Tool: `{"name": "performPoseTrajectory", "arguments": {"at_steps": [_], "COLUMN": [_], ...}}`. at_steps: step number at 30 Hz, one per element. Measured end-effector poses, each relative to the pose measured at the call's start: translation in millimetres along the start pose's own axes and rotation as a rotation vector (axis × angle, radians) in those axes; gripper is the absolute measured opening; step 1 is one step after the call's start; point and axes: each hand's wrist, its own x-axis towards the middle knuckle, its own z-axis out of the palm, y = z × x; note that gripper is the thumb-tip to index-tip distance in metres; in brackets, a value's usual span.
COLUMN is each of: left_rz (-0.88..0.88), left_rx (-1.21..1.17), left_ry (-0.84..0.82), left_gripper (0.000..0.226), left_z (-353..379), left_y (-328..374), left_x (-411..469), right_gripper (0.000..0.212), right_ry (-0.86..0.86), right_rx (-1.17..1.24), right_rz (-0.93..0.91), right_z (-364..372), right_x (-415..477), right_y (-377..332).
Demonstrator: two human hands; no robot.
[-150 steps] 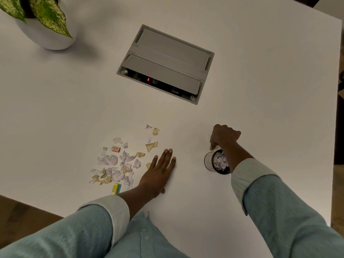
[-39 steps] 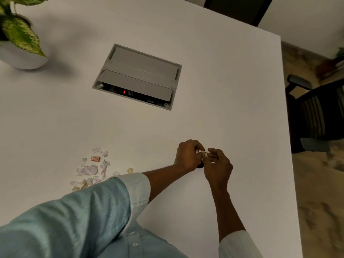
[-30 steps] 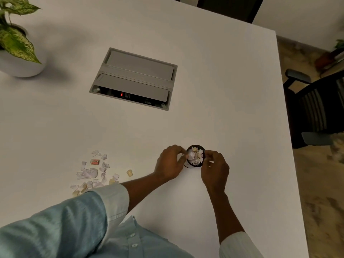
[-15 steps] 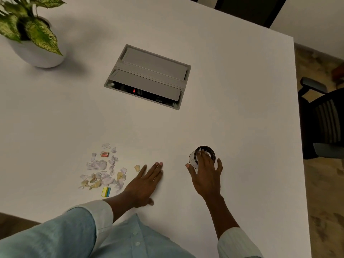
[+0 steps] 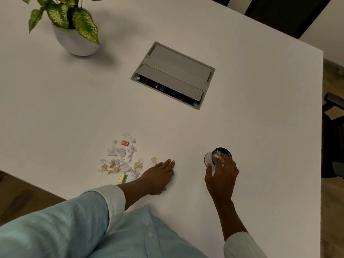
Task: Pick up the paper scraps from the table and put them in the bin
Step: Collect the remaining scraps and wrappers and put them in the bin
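Here right hand [image 5: 222, 175] wraps bin [image 5: 211, 158]; left hand [image 5: 158, 174] lies flat.

the right hand [image 5: 222, 175] covers the near side of the bin [image 5: 219, 155], hiding part of its mouth. the plant [image 5: 65, 13] is cut off by the top edge, and the scraps [image 5: 121, 159] are too small to count.
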Motion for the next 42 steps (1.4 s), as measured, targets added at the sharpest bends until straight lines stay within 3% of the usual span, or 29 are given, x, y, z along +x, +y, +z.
{"name": "performPoseTrajectory", "arguments": {"at_steps": [4,6,10,13,20,23,26,32,37,42], "left_rz": [-0.053,-0.148,-0.431,-0.6,-0.753,-0.721,-0.678,-0.52,-0.411,-0.401], "left_rx": [0.029,0.024,-0.005,-0.023,-0.192,-0.24,-0.287,-0.326,-0.347,-0.432], "left_ry": [0.175,0.268,0.365,0.376,0.235,0.201,0.222,0.321,0.397,0.487], "left_gripper": [0.069,0.072,0.102,0.125,0.131,0.128,0.108,0.046,0.011,0.011], "left_z": [10,18,36,44,49,49,47,39,35,30], "left_y": [-3,-8,-31,-52,-78,-82,-82,-82,-87,-88], "left_x": [-27,-47,-94,-124,-146,-141,-136,-134,-131,-125], "right_gripper": [0.035,0.04,0.082,0.104,0.129,0.124,0.11,0.062,0.016,0.02], "right_ry": [0.023,-0.099,-0.477,-0.661,-0.775,-0.797,-0.808,-0.789,-0.696,-0.534], "right_rx": [0.139,0.186,0.219,0.233,0.231,0.237,0.188,0.145,0.157,0.327], "right_rz": [-0.076,-0.076,-0.046,-0.054,-0.069,-0.111,-0.188,-0.3,-0.309,-0.078], "right_z": [7,13,35,51,72,77,82,88,86,77], "right_x": [-16,-27,-46,-52,-47,-46,-44,-47,-54,-56], "right_y": [-28,-47,-82,-106,-149,-163,-178,-202,-202,-184]}}
